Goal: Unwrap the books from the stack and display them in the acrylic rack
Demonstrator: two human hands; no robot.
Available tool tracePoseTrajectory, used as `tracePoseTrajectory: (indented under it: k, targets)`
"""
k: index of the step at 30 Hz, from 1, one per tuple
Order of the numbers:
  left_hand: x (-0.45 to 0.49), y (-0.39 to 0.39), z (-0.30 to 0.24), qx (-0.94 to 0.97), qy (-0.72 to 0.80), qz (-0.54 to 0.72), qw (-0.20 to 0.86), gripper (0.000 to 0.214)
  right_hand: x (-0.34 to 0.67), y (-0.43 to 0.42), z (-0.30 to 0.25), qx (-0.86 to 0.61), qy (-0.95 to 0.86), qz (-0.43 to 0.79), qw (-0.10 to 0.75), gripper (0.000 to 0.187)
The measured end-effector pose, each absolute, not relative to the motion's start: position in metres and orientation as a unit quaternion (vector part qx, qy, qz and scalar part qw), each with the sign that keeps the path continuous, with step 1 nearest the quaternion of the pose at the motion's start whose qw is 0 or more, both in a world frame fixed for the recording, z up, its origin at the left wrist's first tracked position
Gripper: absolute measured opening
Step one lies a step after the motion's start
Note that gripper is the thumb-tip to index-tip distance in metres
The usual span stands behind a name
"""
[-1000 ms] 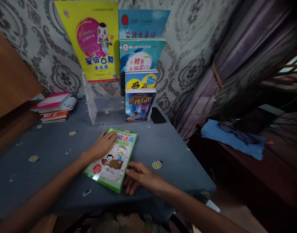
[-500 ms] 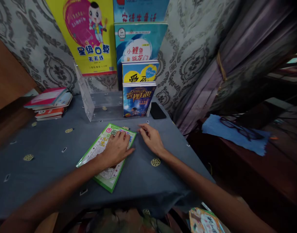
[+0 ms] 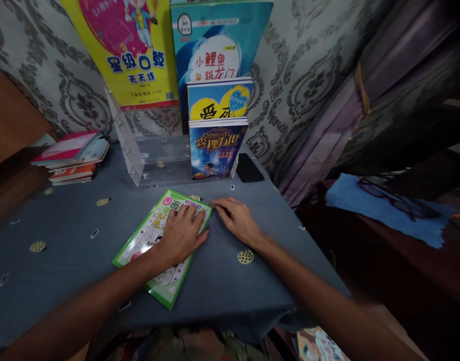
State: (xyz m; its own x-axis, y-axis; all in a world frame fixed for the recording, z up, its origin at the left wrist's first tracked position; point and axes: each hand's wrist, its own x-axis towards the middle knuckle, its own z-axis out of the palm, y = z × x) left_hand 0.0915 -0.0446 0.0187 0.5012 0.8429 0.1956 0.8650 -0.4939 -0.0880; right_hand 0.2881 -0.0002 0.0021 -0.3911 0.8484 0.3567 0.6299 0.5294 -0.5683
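Observation:
A thin green-edged picture book point(image 3: 147, 240) lies flat on the grey-blue tablecloth point(image 3: 64, 260). My left hand point(image 3: 182, 233) rests palm down on its far right part, fingers spread. My right hand point(image 3: 235, 218) lies on the cloth just right of the book, its fingertips touching the book's far right corner, fingers loosely bent with nothing in them.
A clear acrylic stand point(image 3: 147, 155) at the back holds several upright books, a dark blue one point(image 3: 214, 150) in front. A black phone point(image 3: 249, 168) lies beside it. A book pile point(image 3: 73, 158) sits far left. Table edge and dark bench with blue cloth point(image 3: 388, 210) lie right.
A second ago my left hand lay on the book's far left part and my right hand at its near edge. Both hands moved to the book's far right corner, and the book's cover looks different.

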Motion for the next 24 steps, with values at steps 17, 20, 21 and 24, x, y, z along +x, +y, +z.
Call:
tracePoseTrajectory:
  k: [17,20,21,24]
  targets:
    - [0.074,-0.036,0.045,-0.915,-0.401,0.033,0.036,0.025,0.294,-0.002,-0.001,-0.428,-0.735,0.358,0.385,0.030]
    - [0.054,-0.032,0.045,-0.940,-0.338,0.023,0.028,0.023,0.291,-0.005,0.001,-0.416,-0.737,0.382,0.371,0.030]
    - [0.052,-0.032,0.044,-0.942,-0.333,0.021,0.031,0.023,0.290,-0.006,0.002,-0.413,-0.739,0.385,0.367,0.031]
    - [0.060,-0.036,0.042,-0.928,-0.367,0.032,0.062,0.020,0.289,-0.007,0.003,-0.406,-0.745,0.384,0.364,0.031]
